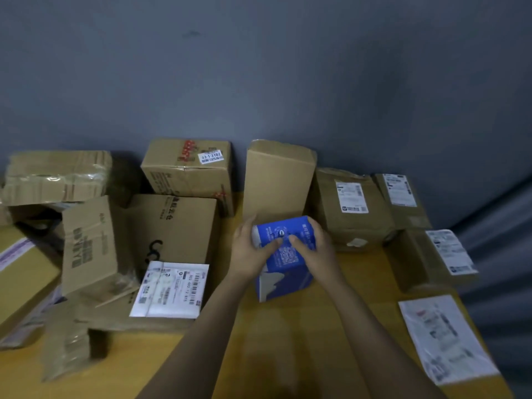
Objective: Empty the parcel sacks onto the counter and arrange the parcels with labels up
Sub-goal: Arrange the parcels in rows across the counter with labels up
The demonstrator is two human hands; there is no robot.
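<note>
1. Nearest, at the right edge of the yellow wooden counter, lies a flat parcel. Its big white label faces up, but the print is blurred.
2. To the left sits a brown cardboard carton with a white barcode label facing up at its near end.
3. At mid-counter both hands grasp the blue box. The left hand curls round its left side and the right hand round its right. Both thumbs press on the upper face.
4. The blue box is glossy printed card, oblong, with soft corners. Its long axis runs away from the person, far end raised, and the face with the square code tilts up. Whether the near end touches the counter is unclear.
5. Just behind stands a plain smooth tall carton, upright.
6. To its right is a crumpled labelled box, and to its left a stickered box, all near the grey wall.
</note>
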